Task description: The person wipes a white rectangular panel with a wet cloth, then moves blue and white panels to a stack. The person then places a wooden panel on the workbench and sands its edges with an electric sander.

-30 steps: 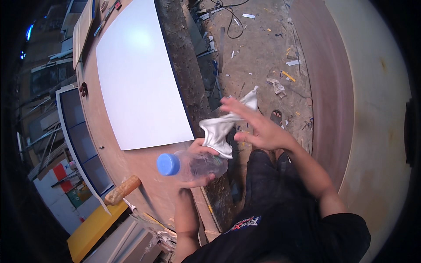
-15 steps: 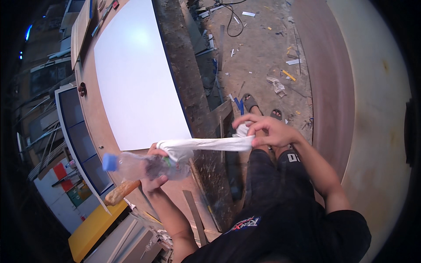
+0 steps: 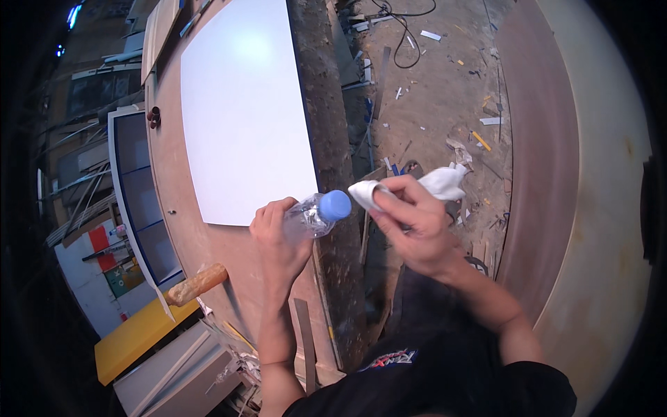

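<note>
A clear plastic bottle (image 3: pixel 303 224) with a blue cap is gripped in my left hand (image 3: pixel 276 243) over the wooden worktable (image 3: pixel 210 249). Just right of the cap, my right hand (image 3: pixel 417 229) has its fingers closed on a bunched white cloth (image 3: pixel 442 182). Behind both hands lies a large white sheet (image 3: pixel 246 115) on the worktable. A tan, elongated object (image 3: pixel 196 285), like a bread roll, rests toward the table's left edge.
A blue-lined compartment unit (image 3: pixel 142 191) and a yellow board (image 3: pixel 132 340) stand at left. A dark rough-edged strip (image 3: pixel 316 104) borders the worktable. Scraps and a cable (image 3: pixel 410 66) lie on the floor (image 3: pixel 431 90). A long curved board (image 3: pixel 535 174) runs along the right.
The bottle has tipped so its cap points right, toward the cloth. My left hand has risen; my right hand has gathered the cloth, which was stretched between the hands half a second ago.
</note>
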`<control>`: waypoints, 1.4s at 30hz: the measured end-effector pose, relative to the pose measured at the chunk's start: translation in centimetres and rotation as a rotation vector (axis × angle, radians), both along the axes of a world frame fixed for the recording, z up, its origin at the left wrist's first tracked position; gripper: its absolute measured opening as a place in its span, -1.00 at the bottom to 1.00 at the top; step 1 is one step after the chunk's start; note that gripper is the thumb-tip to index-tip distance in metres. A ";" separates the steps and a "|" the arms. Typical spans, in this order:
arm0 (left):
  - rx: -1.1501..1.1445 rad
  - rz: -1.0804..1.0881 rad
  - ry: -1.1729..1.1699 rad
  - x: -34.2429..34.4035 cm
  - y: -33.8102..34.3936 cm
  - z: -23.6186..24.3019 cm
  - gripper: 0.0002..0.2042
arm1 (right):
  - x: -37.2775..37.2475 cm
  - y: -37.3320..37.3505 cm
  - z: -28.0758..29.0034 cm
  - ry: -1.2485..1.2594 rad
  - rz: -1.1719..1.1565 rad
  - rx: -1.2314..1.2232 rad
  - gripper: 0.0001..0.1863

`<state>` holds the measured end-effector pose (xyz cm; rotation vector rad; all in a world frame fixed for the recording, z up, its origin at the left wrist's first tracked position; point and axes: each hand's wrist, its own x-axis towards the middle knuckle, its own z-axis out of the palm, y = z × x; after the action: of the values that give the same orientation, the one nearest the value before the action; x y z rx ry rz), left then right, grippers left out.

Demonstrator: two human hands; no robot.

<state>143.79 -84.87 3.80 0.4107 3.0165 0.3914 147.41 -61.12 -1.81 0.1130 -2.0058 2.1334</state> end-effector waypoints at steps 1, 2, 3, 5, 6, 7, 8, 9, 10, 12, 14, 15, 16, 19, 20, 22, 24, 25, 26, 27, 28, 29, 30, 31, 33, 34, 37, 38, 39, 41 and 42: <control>-0.074 -0.027 0.024 -0.3 0.4 0.5 -0.47 | 0.1 -0.5 0.1 -0.005 -0.013 0.009 -0.72; -0.128 -0.027 0.046 -0.6 0.8 0.8 -0.47 | 0.0 -0.9 0.0 -0.008 -0.026 0.014 -0.72; -0.183 -0.028 0.067 -0.9 1.2 1.2 -0.48 | -0.2 -1.2 -0.2 -0.012 -0.039 0.019 -0.72; -0.262 -0.031 0.104 -1.0 1.2 1.4 -0.49 | -0.2 -1.8 -0.8 -0.024 -0.048 -0.022 -0.71; -0.285 -0.034 0.123 -1.1 1.1 1.4 -0.50 | -0.2 -1.9 -0.9 -0.066 -0.037 -0.069 -0.72; -0.306 -0.039 0.139 -1.2 1.1 1.3 -0.51 | -0.2 -2.0 -1.0 -0.111 -0.027 -0.113 -0.72; -0.354 -0.046 0.150 -1.4 1.0 1.3 -0.51 | -0.2 -2.1 -1.0 -0.156 -0.018 -0.158 -0.72; -0.402 -0.054 0.161 -1.5 1.0 1.3 -0.50 | -0.3 -2.1 -1.1 -0.176 -0.014 -0.168 -0.73; -0.450 -0.061 0.174 -1.6 0.9 1.3 -0.50 | -0.5 -2.2 -1.2 -0.194 -0.009 -0.179 -0.73; -0.471 -0.063 0.185 -1.7 0.9 1.2 -0.51 | -0.7 -2.4 -1.6 -0.220 -0.003 -0.215 -0.73; -0.482 -0.062 0.186 -1.7 0.9 1.0 -0.52 | -0.7 -2.6 -2.1 -0.233 -0.002 -0.264 -0.74; -0.483 -0.060 0.181 -1.8 0.9 0.9 -0.52 | -0.8 -2.8 -2.3 -0.250 0.002 -0.288 -0.74; -0.483 -0.054 0.176 -1.7 0.8 0.8 -0.53 | -0.8 -2.9 -2.4 -0.268 0.009 -0.312 -0.73; -0.490 -0.038 0.146 -1.5 0.6 0.7 -0.51 | -0.8 -3.5 -3.1 -0.306 0.024 -0.385 -0.73; -0.483 -0.038 0.142 -1.6 0.7 0.7 -0.50 | -0.7 -3.6 -3.3 -0.314 0.026 -0.410 -0.73; -0.469 -0.035 0.132 -1.5 0.6 0.6 -0.49 | -0.7 -3.7 -3.4 -0.322 0.026 -0.439 -0.73; -0.354 0.012 0.075 -1.1 0.5 0.2 -0.47 | -0.7 -3.7 -3.2 -0.327 0.041 -0.387 -0.72; -0.299 0.038 0.046 -0.8 0.3 0.0 -0.45 | -0.7 -3.3 -2.7 -0.327 0.059 -0.323 -0.73; -0.258 0.054 0.036 -0.3 0.2 -0.3 -0.44 | -0.6 -3.2 -2.3 -0.328 0.076 -0.260 -0.73; -0.216 0.069 0.027 0.4 0.0 -0.7 -0.44 | -0.4 -3.7 -2.5 -0.271 0.065 -0.232 -0.73; -0.171 0.078 0.018 1.0 -0.2 -1.3 -0.43 | -0.1 -4.1 -2.9 -0.213 0.046 -0.201 -0.73; -0.098 0.090 0.025 1.9 -1.2 -2.7 -0.43 | 0.1 -4.5 -3.0 -0.156 0.035 -0.174 -0.73; 0.018 0.161 -0.011 2.8 -1.8 -3.8 -0.43 | 0.2 -4.7 -2.9 -0.155 0.038 -0.185 -0.73; 0.138 0.233 -0.049 3.6 -2.2 -4.8 -0.43 | 0.2 -4.9 -2.7 -0.155 0.041 -0.194 -0.73; 0.575 0.541 -0.203 5.4 -4.1 -6.7 -0.40 | 0.0 -5.5 -4.1 -0.152 -0.007 -0.127 -0.71; 0.704 0.623 -0.126 5.0 -4.2 -6.2 -0.37 | -0.3 -5.9 -5.2 -0.149 -0.082 -0.030 -0.73; 0.984 0.723 0.083 0.0 -5.7 -5.0 -0.30 | -1.3 -8.3 -9.5 -0.244 -0.131 -0.104 -0.73; 0.999 0.681 0.149 -2.3 -7.3 -5.2 -0.28 | -1.6 -9.4 -10.3 -0.233 -0.115 -0.080 -0.74; 0.991 0.652 0.256 -4.8 -8.1 -5.6 -0.28 | -1.8 -10.6 -11.0 -0.221 -0.099 -0.056 -0.74; 1.036 0.562 0.366 -10.1 -9.4 -7.0 -0.28 | -2.2 -12.7 -12.2 -0.218 -0.087 -0.031 -0.74; 1.090 0.507 0.372 -12.2 -10.0 -8.0 -0.28 | -2.1 -13.5 -12.5 -0.228 -0.084 -0.044 -0.74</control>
<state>131.58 -94.86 -4.22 -0.3151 2.8654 2.2007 145.32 -74.61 -14.27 -0.2281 -2.0395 2.2219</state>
